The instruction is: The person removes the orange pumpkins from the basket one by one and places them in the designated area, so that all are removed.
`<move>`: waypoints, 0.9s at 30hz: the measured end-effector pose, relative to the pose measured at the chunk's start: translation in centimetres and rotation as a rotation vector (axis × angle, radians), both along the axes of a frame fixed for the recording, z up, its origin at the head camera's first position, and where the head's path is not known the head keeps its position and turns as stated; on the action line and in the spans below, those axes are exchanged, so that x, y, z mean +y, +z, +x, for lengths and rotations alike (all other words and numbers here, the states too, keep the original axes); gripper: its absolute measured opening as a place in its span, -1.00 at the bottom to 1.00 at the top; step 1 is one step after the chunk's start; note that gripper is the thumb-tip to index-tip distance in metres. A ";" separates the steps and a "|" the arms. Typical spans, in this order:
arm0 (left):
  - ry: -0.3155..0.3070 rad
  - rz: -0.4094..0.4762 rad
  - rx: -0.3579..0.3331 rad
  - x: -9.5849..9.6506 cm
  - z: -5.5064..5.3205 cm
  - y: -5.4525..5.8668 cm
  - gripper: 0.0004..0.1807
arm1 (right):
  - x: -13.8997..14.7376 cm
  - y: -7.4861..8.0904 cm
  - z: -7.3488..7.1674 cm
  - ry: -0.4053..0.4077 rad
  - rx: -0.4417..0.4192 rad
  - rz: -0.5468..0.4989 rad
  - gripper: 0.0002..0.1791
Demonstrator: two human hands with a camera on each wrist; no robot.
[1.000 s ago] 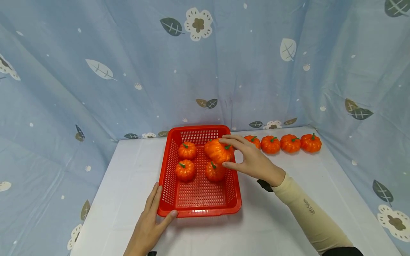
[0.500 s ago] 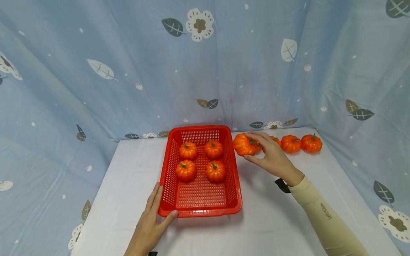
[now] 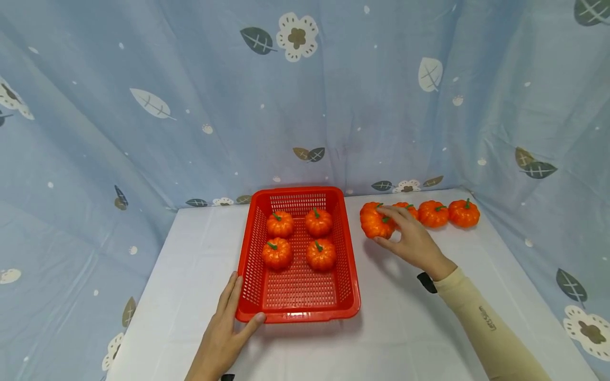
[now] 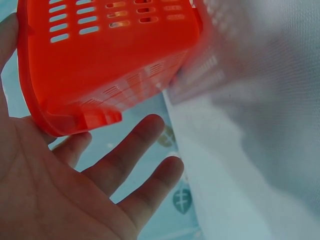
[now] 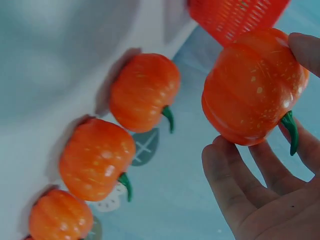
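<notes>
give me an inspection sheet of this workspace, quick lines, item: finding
surface: white-covered table, faint creases
job's things: red basket with four orange pumpkins inside; one held pumpkin; a row of four more pumpkins on the table, partly hidden by the right hand in the head view
clutter: nothing seen
grippers: left hand touches the basket's near-left corner; right hand grips the held pumpkin by thumb and fingers
cables: nothing seen
surroundings: blue curtain printed with leaves and flowers behind and at both sides
</notes>
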State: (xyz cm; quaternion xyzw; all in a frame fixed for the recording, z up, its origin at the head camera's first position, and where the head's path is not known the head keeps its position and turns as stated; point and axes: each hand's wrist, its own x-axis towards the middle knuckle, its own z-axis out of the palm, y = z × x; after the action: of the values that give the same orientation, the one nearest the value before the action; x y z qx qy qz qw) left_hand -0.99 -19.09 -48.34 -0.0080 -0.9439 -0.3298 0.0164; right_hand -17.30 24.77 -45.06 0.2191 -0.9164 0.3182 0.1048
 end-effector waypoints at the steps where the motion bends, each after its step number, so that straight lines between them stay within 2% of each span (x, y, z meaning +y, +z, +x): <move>1: 0.000 0.001 0.001 0.0 0.0 0.0 0.05 | 0.0 -0.2 0.0 -0.004 -0.012 0.010 -0.19; 10: -0.003 0.002 0.012 -0.1 0.0 -0.2 0.04 | 0.2 -2.5 -0.2 -0.009 -0.057 0.082 -0.22; 15: -0.001 0.000 0.007 -0.1 0.0 -0.1 0.03 | 0.0 -3.5 -0.4 -0.011 -0.110 0.101 -0.24; 19: -0.001 0.005 0.012 -0.1 0.0 -0.2 0.03 | -0.2 -4.1 -0.5 -0.016 -0.145 0.117 -0.24; 27: 0.002 0.003 0.018 -0.2 0.0 -0.3 0.03 | -0.3 -4.8 -0.7 -0.027 -0.159 0.147 -0.22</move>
State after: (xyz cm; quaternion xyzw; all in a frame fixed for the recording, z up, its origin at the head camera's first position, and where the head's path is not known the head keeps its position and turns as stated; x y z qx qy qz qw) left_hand -0.98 -19.26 -48.66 -0.0101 -0.9432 -0.3313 0.0252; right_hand -17.96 24.45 -49.90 0.1881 -0.9455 0.2650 0.0195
